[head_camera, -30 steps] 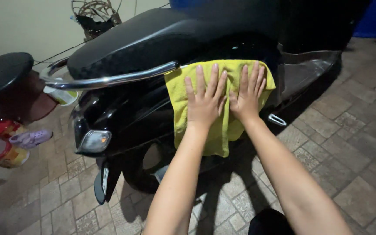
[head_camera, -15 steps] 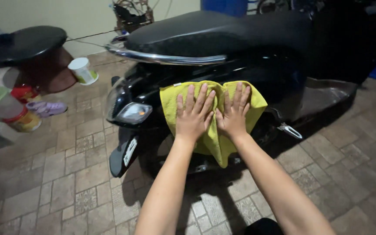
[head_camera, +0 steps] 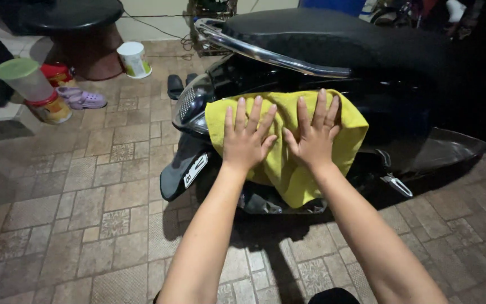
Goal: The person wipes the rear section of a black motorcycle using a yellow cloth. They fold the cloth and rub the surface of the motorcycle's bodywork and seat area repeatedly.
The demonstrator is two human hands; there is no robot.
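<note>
Your forearms rise from bottom of frame, converging at centre. Left hand (head_camera: 247, 141) and right hand (head_camera: 313, 138) side by side, palms flat on yellow cloth (head_camera: 285, 135), fingers spread, gripping nothing, thumbs almost meeting. Cloth sits centre frame, draped over scooter (head_camera: 400, 107) side panel below chrome rail (head_camera: 265, 53), lower corner hanging loose. Best wipe: even pressure through both palms, cloth flat, mind hanging corner near footpeg (head_camera: 395, 184). Upper left of frame: tubs (head_camera: 35, 90), white cup (head_camera: 134, 59), sandals (head_camera: 82, 98) on paving.
</note>
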